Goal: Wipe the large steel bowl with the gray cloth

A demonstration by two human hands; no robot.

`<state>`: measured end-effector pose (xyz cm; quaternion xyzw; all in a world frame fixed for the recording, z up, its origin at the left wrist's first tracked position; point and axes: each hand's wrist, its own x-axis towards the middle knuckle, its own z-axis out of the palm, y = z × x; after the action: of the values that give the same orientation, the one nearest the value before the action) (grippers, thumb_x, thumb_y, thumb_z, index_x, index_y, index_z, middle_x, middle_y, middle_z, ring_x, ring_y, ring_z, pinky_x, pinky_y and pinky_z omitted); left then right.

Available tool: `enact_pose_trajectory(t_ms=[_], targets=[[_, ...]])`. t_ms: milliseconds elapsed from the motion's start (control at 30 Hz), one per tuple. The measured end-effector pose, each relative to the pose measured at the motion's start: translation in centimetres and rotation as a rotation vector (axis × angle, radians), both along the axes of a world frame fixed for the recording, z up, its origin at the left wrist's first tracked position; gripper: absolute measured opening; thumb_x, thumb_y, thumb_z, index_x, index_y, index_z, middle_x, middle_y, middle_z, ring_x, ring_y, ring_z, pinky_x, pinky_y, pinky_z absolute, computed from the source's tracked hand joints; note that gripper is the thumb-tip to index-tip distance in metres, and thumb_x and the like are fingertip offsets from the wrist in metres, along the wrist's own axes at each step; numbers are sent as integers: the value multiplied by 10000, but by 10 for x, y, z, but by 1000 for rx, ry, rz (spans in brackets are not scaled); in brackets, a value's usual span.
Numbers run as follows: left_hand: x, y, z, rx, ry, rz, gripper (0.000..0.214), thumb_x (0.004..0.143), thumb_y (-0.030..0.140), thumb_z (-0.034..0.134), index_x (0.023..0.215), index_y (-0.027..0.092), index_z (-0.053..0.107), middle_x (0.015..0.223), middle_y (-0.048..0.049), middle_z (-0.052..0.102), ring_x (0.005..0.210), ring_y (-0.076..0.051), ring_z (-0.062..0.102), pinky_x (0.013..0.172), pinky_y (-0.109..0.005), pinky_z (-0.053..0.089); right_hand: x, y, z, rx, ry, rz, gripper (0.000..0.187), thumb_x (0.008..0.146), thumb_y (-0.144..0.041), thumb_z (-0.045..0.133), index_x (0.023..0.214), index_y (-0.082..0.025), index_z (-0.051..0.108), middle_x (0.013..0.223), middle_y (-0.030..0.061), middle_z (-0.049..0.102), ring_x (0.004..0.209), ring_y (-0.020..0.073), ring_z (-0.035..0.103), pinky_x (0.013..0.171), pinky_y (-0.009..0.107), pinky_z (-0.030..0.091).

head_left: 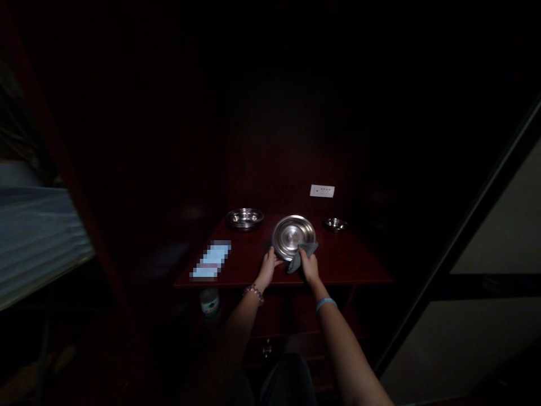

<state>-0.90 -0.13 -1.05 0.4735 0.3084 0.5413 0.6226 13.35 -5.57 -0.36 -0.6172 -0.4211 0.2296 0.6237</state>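
A shiny metal bowl [291,232] is tilted up above the dark red shelf [245,270], its inside facing me. My left hand [267,267] grips the bowl's lower left rim. With my right hand [310,267] I pinch a grey-green cloth [296,263] that lies against the bowl's lower right rim. At the back left of the shelf sits a low stack of metal bowls [244,219]. A smaller metal bowl [336,225] stands at the back right.
A blurred-out bright rectangle [212,260] lies on the shelf's left side. Below the shelf stands a jar or bottle [210,304] with a label. A white socket panel [322,191] is on the back wall. A drawer knob [266,348] shows lower down.
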Motion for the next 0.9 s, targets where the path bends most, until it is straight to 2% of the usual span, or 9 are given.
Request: enact_pose_trajectory(t_ms=[200, 533, 667, 900], targets=[[1, 1, -1, -3, -10, 9, 530, 855, 598, 513, 1035, 118, 646, 964, -151, 739, 914, -223, 701, 827, -368, 570, 0, 0, 0, 8, -20, 7, 464, 833, -514, 503, 992, -131, 711, 1039, 143, 740, 1013, 256, 688, 902, 316, 494], [0, -5, 7, -29, 36, -13, 634, 888, 648, 425, 1139, 108, 644, 979, -168, 741, 960, -250, 698, 851, -389, 571, -1, -1, 0, -4, -25, 3, 481, 826, -539, 508, 983, -135, 717, 1009, 129, 747, 1004, 251, 688, 895, 316, 499], [1, -3, 5, -46, 29, 4, 677, 899, 657, 384, 1186, 91, 621, 1015, -188, 729, 969, -253, 694, 851, -390, 574, 1, 1, -2, -11, -34, -3, 480, 827, -541, 508, 978, -134, 713, 1017, 137, 744, 1012, 249, 687, 881, 307, 500], [0, 0, 0, -8, 13, 6, 689, 863, 683, 436, 1193, 103, 609, 1130, -198, 690, 1009, -261, 671, 838, -391, 575, 1, 2, -4, -21, -54, -5, 472, 824, -549, 528, 968, -145, 725, 1016, 131, 745, 1011, 264, 688, 899, 331, 501]])
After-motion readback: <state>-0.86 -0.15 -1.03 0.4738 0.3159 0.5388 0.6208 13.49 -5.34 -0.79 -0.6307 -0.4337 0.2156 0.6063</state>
